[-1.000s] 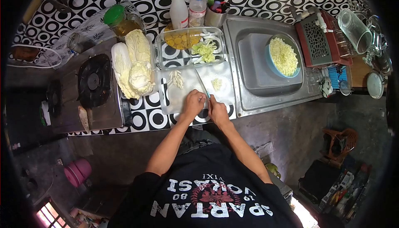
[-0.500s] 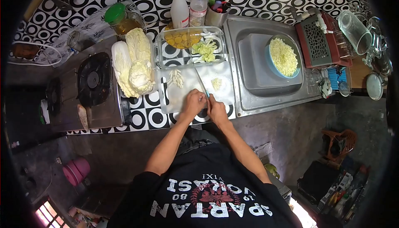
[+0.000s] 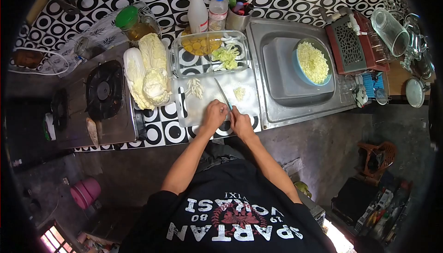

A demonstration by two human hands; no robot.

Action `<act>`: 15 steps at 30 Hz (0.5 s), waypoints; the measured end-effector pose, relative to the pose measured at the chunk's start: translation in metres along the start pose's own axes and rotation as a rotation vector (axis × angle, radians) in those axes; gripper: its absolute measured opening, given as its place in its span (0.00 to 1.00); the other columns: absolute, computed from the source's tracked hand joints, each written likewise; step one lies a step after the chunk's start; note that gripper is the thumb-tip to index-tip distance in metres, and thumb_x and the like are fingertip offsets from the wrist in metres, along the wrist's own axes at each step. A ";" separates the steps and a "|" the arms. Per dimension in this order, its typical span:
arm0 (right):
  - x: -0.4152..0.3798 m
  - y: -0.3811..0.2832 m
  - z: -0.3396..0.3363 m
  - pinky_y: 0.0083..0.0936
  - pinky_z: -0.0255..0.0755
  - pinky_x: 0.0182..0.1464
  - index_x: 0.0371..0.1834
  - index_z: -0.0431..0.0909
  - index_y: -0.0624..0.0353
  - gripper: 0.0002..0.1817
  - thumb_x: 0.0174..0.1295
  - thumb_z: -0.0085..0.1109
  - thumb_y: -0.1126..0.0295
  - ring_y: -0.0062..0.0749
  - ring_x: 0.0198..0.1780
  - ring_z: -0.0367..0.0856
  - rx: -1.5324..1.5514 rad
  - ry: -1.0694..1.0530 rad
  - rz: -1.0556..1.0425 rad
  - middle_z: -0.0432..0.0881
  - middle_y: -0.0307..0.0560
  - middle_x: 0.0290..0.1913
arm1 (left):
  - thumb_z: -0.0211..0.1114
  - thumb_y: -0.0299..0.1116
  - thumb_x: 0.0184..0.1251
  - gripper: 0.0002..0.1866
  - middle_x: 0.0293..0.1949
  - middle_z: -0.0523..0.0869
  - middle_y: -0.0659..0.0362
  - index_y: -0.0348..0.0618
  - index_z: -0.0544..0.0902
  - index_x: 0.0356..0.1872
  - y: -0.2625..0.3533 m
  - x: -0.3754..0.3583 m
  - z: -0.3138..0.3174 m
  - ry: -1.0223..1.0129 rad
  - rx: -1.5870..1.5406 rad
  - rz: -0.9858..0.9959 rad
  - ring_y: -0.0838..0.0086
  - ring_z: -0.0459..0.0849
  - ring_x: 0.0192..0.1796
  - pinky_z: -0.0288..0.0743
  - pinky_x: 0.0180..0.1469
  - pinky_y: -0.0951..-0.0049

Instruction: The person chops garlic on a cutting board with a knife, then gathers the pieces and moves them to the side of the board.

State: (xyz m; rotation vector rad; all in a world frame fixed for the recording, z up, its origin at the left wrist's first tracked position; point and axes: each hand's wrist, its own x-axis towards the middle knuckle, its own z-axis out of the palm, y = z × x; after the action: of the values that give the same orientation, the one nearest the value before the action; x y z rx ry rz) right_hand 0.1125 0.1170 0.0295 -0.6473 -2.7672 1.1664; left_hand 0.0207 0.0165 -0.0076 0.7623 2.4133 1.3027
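Observation:
My right hand [image 3: 241,122] is wrapped round the handle of a kitchen knife [image 3: 221,91], whose blade points away from me over the translucent cutting board [image 3: 196,110]. Close against the knife, my left hand [image 3: 215,114] has its fingers curled and pressed together; what they hold, if anything, is hidden. On the board's left part lie pale thin strips [image 3: 194,88] of cut vegetable. A small heap of finely chopped pale bits [image 3: 239,93] sits right of the blade. Behind the board stands a glass dish [image 3: 210,72] with pale green leaf pieces [image 3: 226,57] in it.
Whole napa cabbages [image 3: 154,77] lie to the left, beside the gas stove [image 3: 76,114]. On the right, a blue bowl [image 3: 302,74] of chopped cabbage stands over the steel sink [image 3: 272,114]. A white bottle [image 3: 197,13] and a blue-capped bottle [image 3: 218,13] stand at the back.
The view has shifted very slightly. Both hands and the knife stay at nearly the same place on the board.

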 end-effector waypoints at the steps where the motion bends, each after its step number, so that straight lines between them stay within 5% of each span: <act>1: -0.001 -0.001 -0.002 0.49 0.69 0.30 0.50 0.72 0.66 0.14 0.62 0.50 0.73 0.63 0.28 0.77 -0.003 -0.014 0.021 0.76 0.68 0.22 | 0.65 0.25 0.48 0.04 0.29 0.80 0.52 0.38 0.83 0.27 0.000 0.000 0.000 0.006 -0.003 -0.005 0.58 0.80 0.35 0.74 0.39 0.64; 15: -0.007 0.008 -0.009 0.38 0.71 0.29 0.52 0.73 0.65 0.15 0.63 0.51 0.72 0.56 0.27 0.80 0.047 0.036 -0.061 0.76 0.66 0.22 | 0.64 0.26 0.51 0.05 0.30 0.80 0.51 0.39 0.83 0.29 0.001 -0.002 -0.004 -0.009 0.063 -0.003 0.57 0.80 0.34 0.74 0.38 0.63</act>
State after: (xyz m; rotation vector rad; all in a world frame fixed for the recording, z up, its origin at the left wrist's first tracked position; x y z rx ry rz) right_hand 0.1232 0.1250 0.0310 -0.5695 -2.7012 1.1917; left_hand 0.0213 0.0131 -0.0047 0.7792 2.4576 1.2249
